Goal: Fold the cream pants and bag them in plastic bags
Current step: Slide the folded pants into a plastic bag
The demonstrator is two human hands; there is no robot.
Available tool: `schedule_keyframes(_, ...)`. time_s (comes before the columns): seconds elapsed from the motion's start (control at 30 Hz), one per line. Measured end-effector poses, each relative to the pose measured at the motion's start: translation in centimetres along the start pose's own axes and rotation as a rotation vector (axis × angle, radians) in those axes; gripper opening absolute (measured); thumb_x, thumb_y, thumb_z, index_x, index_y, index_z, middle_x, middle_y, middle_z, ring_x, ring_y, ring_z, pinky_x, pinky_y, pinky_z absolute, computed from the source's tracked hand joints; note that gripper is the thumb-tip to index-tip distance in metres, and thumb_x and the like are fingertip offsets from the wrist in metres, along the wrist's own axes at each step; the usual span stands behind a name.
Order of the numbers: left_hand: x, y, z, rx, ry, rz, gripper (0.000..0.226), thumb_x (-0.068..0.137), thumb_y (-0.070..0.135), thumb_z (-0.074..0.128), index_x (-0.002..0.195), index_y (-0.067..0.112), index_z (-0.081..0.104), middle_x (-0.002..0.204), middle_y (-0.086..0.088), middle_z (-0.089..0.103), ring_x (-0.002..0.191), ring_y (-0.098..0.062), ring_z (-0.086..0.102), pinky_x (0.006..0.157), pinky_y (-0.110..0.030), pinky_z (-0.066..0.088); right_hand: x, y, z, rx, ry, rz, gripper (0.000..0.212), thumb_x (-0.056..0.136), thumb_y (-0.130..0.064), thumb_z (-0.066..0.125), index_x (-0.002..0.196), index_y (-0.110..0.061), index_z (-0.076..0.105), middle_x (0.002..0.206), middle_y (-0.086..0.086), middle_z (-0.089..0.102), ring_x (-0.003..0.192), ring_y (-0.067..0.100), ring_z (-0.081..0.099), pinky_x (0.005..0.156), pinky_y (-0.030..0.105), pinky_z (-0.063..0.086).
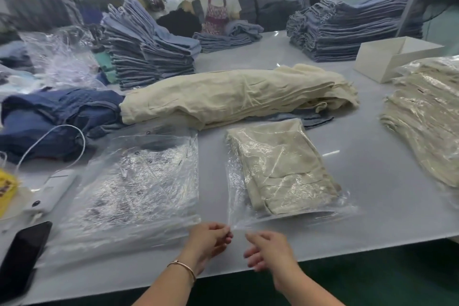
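And there it was, a folded pair of cream pants (pixel 280 166) already inside its plastic bag (pixel 236 181), lying at centre of the table (pixel 360 218), with the bag's open mouth turned toward six o'clock. The left hand (pixel 211 236) pinched the near corner of the bag's flap between thumb and fingertips, right at the table's front edge. The right hand (pixel 268 251) hovered just beside it at about four o'clock from that pinch, fingers loosely spread and holding nothing; whether a fingertip brushed the film was too blurred to tell.

This looked like the closing step. To do it well, the call was to keep the pinched corner taut, bring the free hand onto the opposite corner of the flap, and fold the flap flat over the pants so no air ballooned inside. The film was thin and crinkly, so a slow, even pull would likely beat a tug.

At twelve o'clock the loose pile of cream pants (pixel 236 97) waited, unfolded. At nine o'clock from the bagged pair lay the stack of empty bags (pixel 136 186), and at three o'clock the finished bagged pairs (pixel 427 117). Plenty left to do, by that heap.
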State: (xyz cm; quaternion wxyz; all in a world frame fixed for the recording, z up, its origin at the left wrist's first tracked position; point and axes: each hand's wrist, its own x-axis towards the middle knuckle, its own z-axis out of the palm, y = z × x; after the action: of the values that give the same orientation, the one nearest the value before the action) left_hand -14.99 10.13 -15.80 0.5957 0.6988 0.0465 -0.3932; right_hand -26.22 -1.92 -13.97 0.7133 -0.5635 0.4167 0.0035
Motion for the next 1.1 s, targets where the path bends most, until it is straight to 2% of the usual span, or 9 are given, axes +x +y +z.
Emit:
schedule_keyframes(0.07,-0.3,0.2,-0.1,0.011,-0.013,0.010,0.009,0.092,0.006,0.060,0.086,0.002,0.065,0.066,-0.005,0.066,0.058,-0.012,0.059,0.052,-0.019,0.048,0.4,-0.3,2.3,0.115,-0.117,0.161,0.018,0.091,-0.020,0.064,0.088,-0.002,0.063,0.057,0.011,0.067,0.043,0.016,0.058,0.041,0.022,0.045)
schedule_keyframes(0.13,-0.6,0.4,0.0,-0.001,-0.022,0.014,0.009,0.092,0.004,0.058,0.086,0.002,0.064,0.063,-0.005,0.064,0.055,-0.013,0.058,0.050,-0.020,0.047,1.1,-0.5,3.6,0.224,-0.139,0.214,0.019,0.089,-0.020,0.066,0.087,-0.001,0.064,0.054,0.008,0.066,0.041,0.013,0.057,0.039,0.019,0.045)
schedule_keyframes(0.3,-0.7,0.7,0.2,0.049,0.009,0.019,0.009,0.093,0.001,0.054,0.086,0.001,0.060,0.067,-0.010,0.060,0.052,-0.014,0.051,0.045,-0.018,0.041,2.3,-0.8,4.6,0.282,-0.048,0.177,0.008,0.087,-0.003,0.065,0.084,-0.001,0.058,0.051,0.007,0.062,0.039,0.012,0.055,0.035,0.017,0.041)
schedule_keyframes(0.4,-0.5,0.6,0.4,0.185,0.057,0.069,0.014,0.092,0.001,0.055,0.079,0.004,0.061,0.063,-0.007,0.060,0.051,-0.012,0.050,0.044,-0.018,0.041,2.5,-0.9,4.8,0.230,-0.022,0.161,0.002,0.087,0.005,0.060,0.086,0.005,0.061,0.053,0.010,0.062,0.036,0.012,0.055,0.035,0.017,0.039)
schedule_keyframes(0.47,-0.3,0.5,0.6,0.280,0.089,0.104,0.018,0.092,0.003,0.056,0.075,0.008,0.060,0.063,-0.005,0.059,0.053,-0.012,0.050,0.047,-0.019,0.042,2.7,-0.9,4.3,0.220,0.012,0.173,0.013,0.089,0.005,0.057,0.076,0.004,0.061,0.057,0.011,0.059,0.038,0.013,0.053,0.034,0.017,0.037)
schedule_keyframes(0.53,-0.3,0.6,0.7,0.342,0.107,0.126,0.019,0.092,0.006,0.056,0.073,0.011,0.058,0.065,-0.003,0.059,0.055,-0.013,0.050,0.049,-0.020,0.042,3.0,-1.2,2.6,0.224,0.080,0.178,0.020,0.089,0.003,0.059,0.069,0.003,0.058,0.058,0.011,0.057,0.043,0.015,0.052,0.033,0.017,0.036)
schedule_keyframes(0.73,-0.3,1.3,1.7,0.496,0.044,0.182,0.016,0.093,0.014,0.056,0.078,0.010,0.061,0.068,0.000,0.061,0.058,-0.009,0.054,0.050,-0.016,0.043,3.2,-2.5,-6.9,0.247,0.189,0.229,0.016,0.087,-0.003,0.066,0.073,0.002,0.060,0.046,0.006,0.058,0.035,0.012,0.053,0.031,0.017,0.038)
schedule_keyframes(0.97,0.2,1.9,1.1,0.452,0.069,0.157,0.028,0.091,0.006,0.057,0.064,0.011,0.055,0.058,-0.003,0.055,0.052,-0.013,0.050,0.048,-0.021,0.036,3.4,-3.9,-15.7,0.302,0.356,0.170,0.019,0.089,0.000,0.062,0.071,0.002,0.056,0.055,0.009,0.054,0.035,0.012,0.052,0.028,0.013,0.036)
schedule_keyframes(1.1,0.3,0.8,-0.3,0.426,0.086,0.086,0.031,0.088,0.000,0.059,0.060,0.009,0.052,0.047,-0.001,0.049,0.043,-0.015,0.044,0.044,-0.017,0.027,3.9,-4.7,-18.9,0.299,0.387,0.168,0.019,0.089,0.003,0.060,0.070,0.004,0.057,0.044,0.007,0.054,0.027,0.010,0.049,0.029,0.013,0.037)
